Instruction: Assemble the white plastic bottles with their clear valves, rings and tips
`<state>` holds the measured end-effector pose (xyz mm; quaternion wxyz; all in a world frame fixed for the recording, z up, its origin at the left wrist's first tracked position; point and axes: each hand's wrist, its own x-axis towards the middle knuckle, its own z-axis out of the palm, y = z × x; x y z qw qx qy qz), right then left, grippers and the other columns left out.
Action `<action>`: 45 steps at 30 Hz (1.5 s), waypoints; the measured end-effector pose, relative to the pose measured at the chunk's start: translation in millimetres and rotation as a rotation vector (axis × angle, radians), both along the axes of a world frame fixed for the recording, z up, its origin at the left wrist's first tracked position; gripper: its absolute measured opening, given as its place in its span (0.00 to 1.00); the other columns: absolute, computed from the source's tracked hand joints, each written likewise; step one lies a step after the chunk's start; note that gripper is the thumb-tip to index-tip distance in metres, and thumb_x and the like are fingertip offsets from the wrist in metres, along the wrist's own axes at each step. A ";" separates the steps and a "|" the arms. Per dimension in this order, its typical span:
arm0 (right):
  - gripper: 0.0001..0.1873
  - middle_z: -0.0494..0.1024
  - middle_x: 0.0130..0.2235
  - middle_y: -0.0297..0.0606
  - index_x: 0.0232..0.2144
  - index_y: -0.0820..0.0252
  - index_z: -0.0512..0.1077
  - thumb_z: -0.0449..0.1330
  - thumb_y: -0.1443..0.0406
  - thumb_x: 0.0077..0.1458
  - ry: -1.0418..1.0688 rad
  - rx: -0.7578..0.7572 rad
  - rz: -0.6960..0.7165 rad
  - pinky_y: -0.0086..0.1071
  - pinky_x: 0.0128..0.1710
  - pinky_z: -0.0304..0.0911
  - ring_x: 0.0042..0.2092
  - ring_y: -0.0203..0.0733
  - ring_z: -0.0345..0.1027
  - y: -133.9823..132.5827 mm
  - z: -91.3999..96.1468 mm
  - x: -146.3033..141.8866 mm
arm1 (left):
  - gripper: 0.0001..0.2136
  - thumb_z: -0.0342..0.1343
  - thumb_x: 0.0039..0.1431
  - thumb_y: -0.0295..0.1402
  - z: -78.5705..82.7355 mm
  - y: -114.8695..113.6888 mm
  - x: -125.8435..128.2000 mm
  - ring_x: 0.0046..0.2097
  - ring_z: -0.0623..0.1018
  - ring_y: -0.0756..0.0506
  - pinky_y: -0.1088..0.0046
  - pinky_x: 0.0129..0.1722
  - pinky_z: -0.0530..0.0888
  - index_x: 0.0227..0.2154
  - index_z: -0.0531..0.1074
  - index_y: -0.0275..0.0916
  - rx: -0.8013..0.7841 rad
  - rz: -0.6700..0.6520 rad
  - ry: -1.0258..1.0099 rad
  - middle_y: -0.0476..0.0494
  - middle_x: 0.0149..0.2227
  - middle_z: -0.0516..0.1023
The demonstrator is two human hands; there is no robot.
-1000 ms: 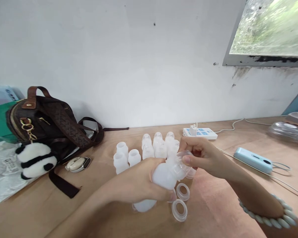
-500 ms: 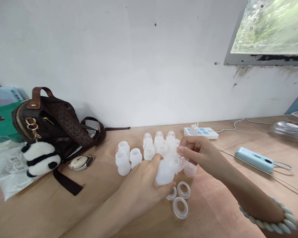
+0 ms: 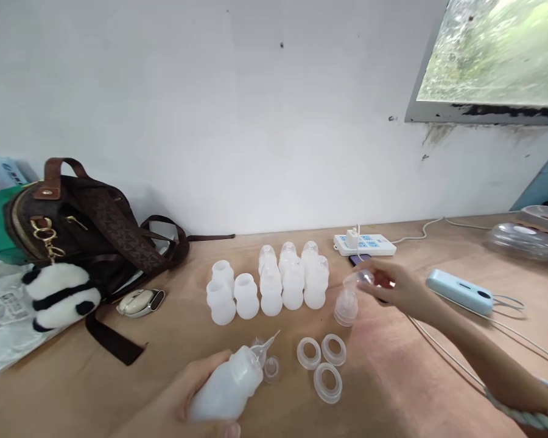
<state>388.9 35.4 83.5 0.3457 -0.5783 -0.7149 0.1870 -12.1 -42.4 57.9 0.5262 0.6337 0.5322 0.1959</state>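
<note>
In my left hand, low in the view, a milky white baby bottle lies tilted, its top toward the right. A clear nipple with a long thin tip sticks out at its neck. Just past it, small clear nipples are on the table. My right hand pinches a clear dome cap above a stack of similar clear caps. Three clear collar rings lie flat between the hands. Behind stand several capped bottles and three uncapped, open-necked bottles.
A white power strip with a plugged charger stands near the wall, a dark phone before it. On the right are a light blue device and cables. At left are a brown backpack, a panda plush and a computer mouse.
My hands, close together before, have parted. The left moved down and leftward with the bottle, while the right shifted right with the clear cap. The view turned slightly right.
</note>
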 end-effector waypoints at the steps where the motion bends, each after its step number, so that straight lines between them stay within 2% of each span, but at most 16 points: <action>1: 0.18 0.66 0.25 0.30 0.39 0.58 0.77 0.64 0.51 0.54 -0.067 0.004 0.024 0.32 0.27 0.56 0.26 0.38 0.59 -1.9 -6.7 -5.2 | 0.34 0.65 0.45 0.51 -2.5 0.4 1.7 0.55 0.75 0.31 0.53 0.52 0.73 0.57 0.69 0.50 0.075 0.008 0.043 0.42 0.54 0.78; 4: 0.17 0.69 0.30 0.33 0.45 0.54 0.76 0.63 0.56 0.55 -0.221 0.054 0.005 0.33 0.29 0.59 0.28 0.38 0.61 -8.4 -16.3 -21.0 | 0.26 0.63 0.50 0.46 -2.6 6.6 12.9 0.55 0.74 0.31 0.53 0.53 0.72 0.54 0.71 0.50 0.304 -0.063 0.184 0.44 0.53 0.79; 9: 0.18 0.70 0.31 0.34 0.48 0.52 0.73 0.61 0.54 0.58 -0.181 0.128 -0.035 0.35 0.30 0.60 0.30 0.41 0.63 -26.3 -1.1 -46.2 | 0.22 0.60 0.56 0.40 2.9 14.7 34.4 0.47 0.78 0.32 0.56 0.45 0.74 0.53 0.67 0.49 0.630 -0.092 0.426 0.44 0.49 0.81; 14: 0.17 0.78 0.33 0.36 0.50 0.52 0.69 0.55 0.54 0.63 0.115 -0.261 0.332 0.35 0.33 0.64 0.33 0.42 0.71 -47.7 7.4 -88.0 | 0.19 0.54 0.57 0.27 -0.9 18.3 58.3 0.42 0.79 0.34 0.57 0.43 0.75 0.52 0.66 0.40 1.043 -0.159 0.718 0.38 0.44 0.81; 17: 0.17 0.78 0.31 0.35 0.45 0.56 0.69 0.54 0.51 0.64 0.300 -0.425 0.414 0.32 0.31 0.65 0.33 0.40 0.73 -47.4 0.2 -109.3 | 0.19 0.51 0.57 0.22 -1.0 22.3 71.3 0.41 0.79 0.34 0.57 0.41 0.75 0.52 0.68 0.38 1.201 -0.220 0.882 0.35 0.44 0.80; 22: 0.17 0.70 0.21 0.27 0.30 0.57 0.64 0.62 0.52 0.58 0.467 -0.447 0.385 0.25 0.21 0.55 0.22 0.33 0.64 -33.5 -1.5 -122.8 | 0.14 0.50 0.59 0.25 26.2 24.4 78.9 0.38 0.79 0.35 0.59 0.38 0.74 0.48 0.69 0.37 1.041 -0.351 0.828 0.36 0.40 0.80; 25: 0.14 0.73 0.26 0.30 0.33 0.58 0.68 0.64 0.54 0.58 0.380 -0.337 0.449 0.26 0.22 0.56 0.26 0.34 0.65 -32.3 13.8 -120.0 | 0.10 0.55 0.61 0.36 48.5 23.8 73.2 0.38 0.78 0.37 0.63 0.37 0.73 0.44 0.67 0.40 0.766 -0.268 0.584 0.42 0.38 0.79; 29: 0.16 0.78 0.45 0.36 0.48 0.50 0.72 0.65 0.57 0.59 0.134 -0.093 0.566 0.33 0.39 0.66 0.43 0.42 0.71 -37.4 36.5 -113.0 | 0.16 0.58 0.60 0.48 65.0 24.4 63.7 0.41 0.77 0.41 0.68 0.39 0.71 0.42 0.65 0.43 0.441 -0.188 0.244 0.48 0.40 0.78; 31: 0.28 0.74 0.54 0.37 0.57 0.43 0.67 0.68 0.56 0.56 0.057 -0.052 0.556 0.37 0.45 0.66 0.50 0.47 0.69 -39.0 40.8 -112.1 | 0.17 0.59 0.58 0.47 64.6 25.6 62.1 0.42 0.76 0.40 0.67 0.40 0.71 0.43 0.65 0.44 0.433 -0.149 0.237 0.48 0.40 0.78; 33: 0.34 0.74 0.56 0.39 0.62 0.42 0.61 0.67 0.54 0.55 0.037 -0.085 0.476 0.38 0.45 0.66 0.50 0.48 0.69 -39.2 39.7 -113.4 | 0.17 0.59 0.58 0.45 59.4 27.1 62.6 0.41 0.76 0.39 0.67 0.38 0.70 0.44 0.64 0.44 0.482 -0.129 0.336 0.47 0.39 0.78; 36: 0.21 0.79 0.42 0.38 0.55 0.51 0.68 0.59 0.54 0.63 0.029 -0.215 0.366 0.35 0.36 0.66 0.38 0.43 0.72 -37.7 34.8 -115.9 | 0.14 0.57 0.58 0.43 48.2 29.3 63.9 0.37 0.77 0.37 0.67 0.34 0.67 0.43 0.65 0.43 0.606 -0.154 0.491 0.45 0.36 0.78; 38: 0.14 0.78 0.37 0.35 0.49 0.53 0.72 0.58 0.57 0.64 0.012 -0.257 0.412 0.33 0.33 0.65 0.34 0.40 0.71 -37.1 33.8 -115.5 | 0.14 0.56 0.58 0.42 42.6 30.3 63.5 0.35 0.77 0.37 0.66 0.33 0.66 0.43 0.65 0.43 0.671 -0.174 0.548 0.45 0.35 0.79; 39: 0.13 0.78 0.40 0.35 0.49 0.51 0.73 0.60 0.58 0.63 0.006 -0.239 0.465 0.33 0.35 0.66 0.36 0.41 0.72 -37.1 34.3 -114.7 | 0.14 0.56 0.58 0.42 40.9 30.6 62.9 0.34 0.77 0.37 0.66 0.32 0.66 0.44 0.65 0.43 0.685 -0.180 0.558 0.45 0.34 0.79; 41: 0.24 0.74 0.52 0.36 0.55 0.45 0.69 0.67 0.60 0.57 0.003 -0.156 0.547 0.34 0.44 0.67 0.47 0.43 0.71 -37.7 36.2 -113.1 | 0.15 0.56 0.58 0.43 39.8 30.6 62.1 0.34 0.77 0.38 0.66 0.33 0.67 0.46 0.65 0.43 0.687 -0.185 0.552 0.45 0.34 0.79; 43: 0.33 0.70 0.58 0.37 0.59 0.43 0.65 0.70 0.60 0.53 0.000 -0.132 0.519 0.37 0.48 0.67 0.52 0.46 0.68 -38.0 36.9 -113.1 | 0.15 0.56 0.59 0.41 41.2 29.9 62.3 0.35 0.78 0.38 0.65 0.34 0.68 0.46 0.64 0.43 0.691 -0.201 0.535 0.45 0.35 0.79; 45: 0.25 0.75 0.50 0.39 0.55 0.50 0.67 0.66 0.58 0.57 -0.010 -0.199 0.462 0.36 0.42 0.69 0.45 0.44 0.71 -37.6 34.8 -114.5 | 0.13 0.55 0.59 0.39 44.0 28.8 63.5 0.37 0.78 0.38 0.64 0.37 0.68 0.45 0.64 0.43 0.704 -0.240 0.533 0.44 0.37 0.79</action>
